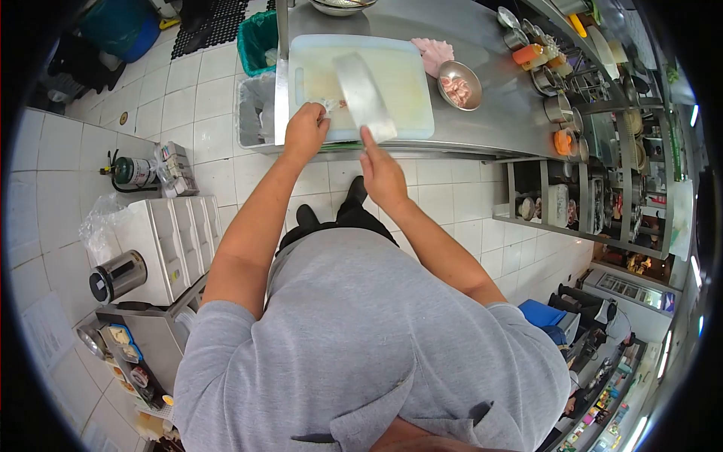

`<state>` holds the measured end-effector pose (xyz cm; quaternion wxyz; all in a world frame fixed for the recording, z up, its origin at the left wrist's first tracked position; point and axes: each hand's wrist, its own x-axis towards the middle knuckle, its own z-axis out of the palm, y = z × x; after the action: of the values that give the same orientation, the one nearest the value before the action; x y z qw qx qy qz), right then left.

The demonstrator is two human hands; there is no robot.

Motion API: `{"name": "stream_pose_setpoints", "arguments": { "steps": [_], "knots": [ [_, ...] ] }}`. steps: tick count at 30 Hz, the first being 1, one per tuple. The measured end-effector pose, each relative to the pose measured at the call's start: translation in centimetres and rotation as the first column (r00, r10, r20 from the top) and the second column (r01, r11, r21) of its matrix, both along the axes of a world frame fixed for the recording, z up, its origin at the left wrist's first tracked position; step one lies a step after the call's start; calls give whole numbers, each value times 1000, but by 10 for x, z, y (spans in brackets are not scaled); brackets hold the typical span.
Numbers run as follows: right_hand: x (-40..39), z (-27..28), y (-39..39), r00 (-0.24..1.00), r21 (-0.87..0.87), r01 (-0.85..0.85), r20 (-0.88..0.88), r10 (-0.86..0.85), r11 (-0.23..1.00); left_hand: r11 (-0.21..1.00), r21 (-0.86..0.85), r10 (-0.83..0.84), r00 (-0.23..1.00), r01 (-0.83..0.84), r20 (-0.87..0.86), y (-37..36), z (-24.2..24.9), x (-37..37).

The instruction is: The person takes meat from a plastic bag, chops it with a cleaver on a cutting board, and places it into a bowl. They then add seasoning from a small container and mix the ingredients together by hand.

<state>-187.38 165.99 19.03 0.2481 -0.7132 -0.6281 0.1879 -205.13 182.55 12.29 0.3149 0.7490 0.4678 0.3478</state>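
Observation:
My right hand (384,177) is closed round the handle of a cleaver (363,94). Its broad blade, slightly blurred, is over the middle of a white cutting board (410,90). Left of the blade, my left hand (306,129) rests at the board's near edge, fingers bent together. At its fingertips lies a small whitish piece (329,105) with a reddish bit beside it, too small to name. To the right of the board stands a metal bowl (472,74) with pieces of raw meat (456,89) in it.
A pink cloth (433,54) lies on the steel counter (497,124) behind the bowl. Bottles (529,54) and small pots line the counter's right side. Left of the counter stand a green-lined bin (254,45) and a grey-lined bin (256,109). A metal bowl (339,6) sits beyond the board.

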Motion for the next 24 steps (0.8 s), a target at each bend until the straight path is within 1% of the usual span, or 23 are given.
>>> {"name": "stream_pose_setpoints", "arguments": {
  "steps": [1,3,4,8,10,11,13,14,15,16,17,19,21,23,24],
  "knots": [
    [-1,-16,-7,1000,0,1,5,-1,1000,1000,7,2,1000,-2,7,-1,1,0],
    [2,-39,-14,985,-292,-31,152,78,956,1000,19,1,1000,-1,3,0,-4,0],
    [2,-33,-12,983,-343,-31,161,91,939,1000,25,-2,1000,3,-13,0,-5,-1],
    [7,-12,-3,981,-349,-27,170,92,937,997,73,7,1000,-9,28,-1,-7,-2],
    [8,-3,-2,995,-174,21,97,-4,985,994,110,5,1000,-3,-18,-2,-5,-2],
    [8,1,-2,995,-180,21,99,-3,983,995,104,6,1000,-4,-17,-3,-4,-1],
    [7,8,-4,997,-13,21,75,-20,1000,991,126,-28,998,35,-53,-5,-1,-2],
    [9,-3,-10,997,-15,35,69,-34,999,991,124,-43,997,50,-58,-7,-3,-1],
    [10,-19,-17,988,-189,-8,149,36,982,989,144,-28,997,38,-66,-7,-3,0],
    [11,-23,-17,969,-355,-38,216,121,934,985,170,-10,998,22,-69,-5,-4,3],
    [14,-24,-18,969,-345,-28,220,109,938,983,181,-19,998,31,-67,-4,-4,6],
    [15,-26,-18,981,-334,-33,169,94,942,986,169,1,998,8,-55,-6,-5,5],
    [23,-15,-10,984,-279,-41,153,87,959,985,174,-4,999,10,-37,-4,-6,5],
    [21,3,-11,995,-125,24,100,-11,992,988,150,-17,1000,20,-26,-4,-6,4],
    [21,12,-12,993,-106,54,109,-42,993,986,167,-1,999,8,-40,-4,-6,5]
  ]
}}
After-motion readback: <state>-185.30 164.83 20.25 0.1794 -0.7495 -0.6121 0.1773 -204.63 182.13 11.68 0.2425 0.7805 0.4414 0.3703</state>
